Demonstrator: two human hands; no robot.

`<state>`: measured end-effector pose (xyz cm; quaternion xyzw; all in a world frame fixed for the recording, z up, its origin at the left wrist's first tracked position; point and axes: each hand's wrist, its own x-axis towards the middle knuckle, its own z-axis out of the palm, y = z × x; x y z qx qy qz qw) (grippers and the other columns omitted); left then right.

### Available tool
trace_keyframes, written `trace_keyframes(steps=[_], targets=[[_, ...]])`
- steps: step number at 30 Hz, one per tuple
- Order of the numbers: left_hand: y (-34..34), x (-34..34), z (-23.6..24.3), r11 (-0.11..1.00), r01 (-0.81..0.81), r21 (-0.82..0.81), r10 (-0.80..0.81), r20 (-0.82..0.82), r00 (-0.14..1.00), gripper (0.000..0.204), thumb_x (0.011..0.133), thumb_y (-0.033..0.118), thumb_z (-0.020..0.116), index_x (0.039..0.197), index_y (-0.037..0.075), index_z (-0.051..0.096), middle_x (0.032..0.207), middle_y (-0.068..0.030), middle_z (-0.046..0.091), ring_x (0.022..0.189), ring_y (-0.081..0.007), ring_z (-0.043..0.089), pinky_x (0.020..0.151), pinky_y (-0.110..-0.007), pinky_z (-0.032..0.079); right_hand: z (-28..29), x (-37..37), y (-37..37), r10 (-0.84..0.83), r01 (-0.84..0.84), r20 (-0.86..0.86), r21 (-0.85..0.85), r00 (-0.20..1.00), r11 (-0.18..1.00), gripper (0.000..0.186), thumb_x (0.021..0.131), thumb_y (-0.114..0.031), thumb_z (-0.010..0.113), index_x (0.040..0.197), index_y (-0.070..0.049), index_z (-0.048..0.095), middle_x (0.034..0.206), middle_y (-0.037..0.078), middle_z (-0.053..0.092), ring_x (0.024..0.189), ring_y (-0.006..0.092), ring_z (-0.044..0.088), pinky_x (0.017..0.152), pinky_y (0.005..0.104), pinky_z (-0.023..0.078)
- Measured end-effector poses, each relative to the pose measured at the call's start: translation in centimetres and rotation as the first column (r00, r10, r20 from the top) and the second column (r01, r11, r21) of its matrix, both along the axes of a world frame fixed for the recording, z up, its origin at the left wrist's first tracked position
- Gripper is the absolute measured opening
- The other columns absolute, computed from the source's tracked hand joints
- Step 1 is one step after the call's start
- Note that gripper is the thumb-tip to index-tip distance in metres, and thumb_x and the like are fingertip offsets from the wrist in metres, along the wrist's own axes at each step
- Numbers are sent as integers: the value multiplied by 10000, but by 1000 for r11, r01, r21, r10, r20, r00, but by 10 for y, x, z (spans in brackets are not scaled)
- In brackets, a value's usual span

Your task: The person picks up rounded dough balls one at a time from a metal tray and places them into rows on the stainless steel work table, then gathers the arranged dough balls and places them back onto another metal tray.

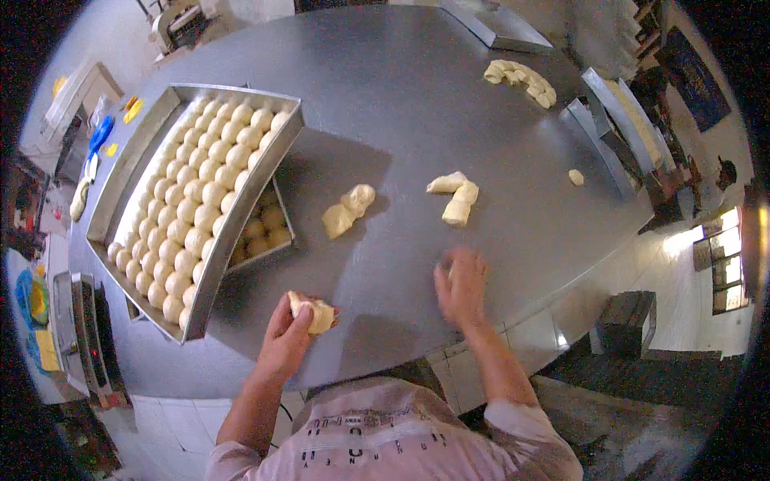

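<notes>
My left hand [285,337] is wrapped round a piece of pale dough [319,315] above the near side of the metal table [417,297]. My right hand [463,290] is over the table to the right, its fingers smeared by motion, so whether it holds anything is unclear. Just beyond it lies a bent group of dough pieces [459,200]. Further left, more dough lumps [346,213] rest on the table, between my hands and a large metal tray [245,216] filled with rows of round dough balls [192,190].
Under the large tray sits another tray of dough balls [267,224]. A long dough strip [521,80] and a small dough bit [576,177] lie toward the far right. Metal trays [601,144] stand at the right edge, and another metal pan [501,28] is at the back.
</notes>
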<state>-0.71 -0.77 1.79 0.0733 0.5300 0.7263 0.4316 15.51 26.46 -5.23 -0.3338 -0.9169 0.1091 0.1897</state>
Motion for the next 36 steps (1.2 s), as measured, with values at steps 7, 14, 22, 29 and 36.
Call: trace_keyframes(steps=[7, 14, 22, 29, 36], targets=[[19, -3, -9, 980, -74, -184, 58, -92, 994, 317, 779, -28, 620, 712, 133, 355, 738, 10, 454, 588, -69, 426, 507, -243, 343, 18, 13, 74, -363, 368, 61, -116, 930, 923, 265, 760, -281, 634, 910, -71, 572, 1021, 165, 556, 964, 362, 498, 873, 502, 350], [19, 1, -10, 958, -92, -271, 37, -202, 979, 205, 785, 47, 622, 895, 102, 457, 804, 16, 466, 704, -90, 458, 605, -223, 375, -25, 73, 75, -182, 193, -95, 121, 979, 974, 228, 732, -241, 669, 828, -63, 564, 868, 138, 570, 895, 349, 522, 795, 454, 391], [27, 9, -24, 971, 16, -237, -54, -156, 986, 330, 838, 77, 589, 1139, 73, 455, 1033, -40, 534, 942, -126, 516, 805, -251, 407, -6, 46, 87, -59, 38, -245, -89, 968, 995, 190, 706, -183, 683, 799, -78, 554, 859, 136, 572, 857, 337, 527, 719, 455, 406], [54, 29, -1, 935, -29, -353, -40, -186, 982, 278, 765, 22, 660, 686, 121, 413, 697, 43, 418, 623, -56, 412, 556, -219, 349, -9, 27, 133, -136, 158, -210, 90, 968, 983, 188, 732, -160, 665, 830, -54, 545, 862, 155, 557, 829, 332, 520, 717, 456, 418], [26, 10, 4, 822, -49, -568, -55, -166, 985, 238, 741, 94, 727, 751, 96, 488, 743, 30, 508, 682, -61, 485, 579, -227, 394, -19, 60, 148, -345, 349, -81, 41, 935, 936, 248, 772, -171, 627, 956, -20, 554, 998, 171, 545, 974, 347, 493, 902, 434, 353]])
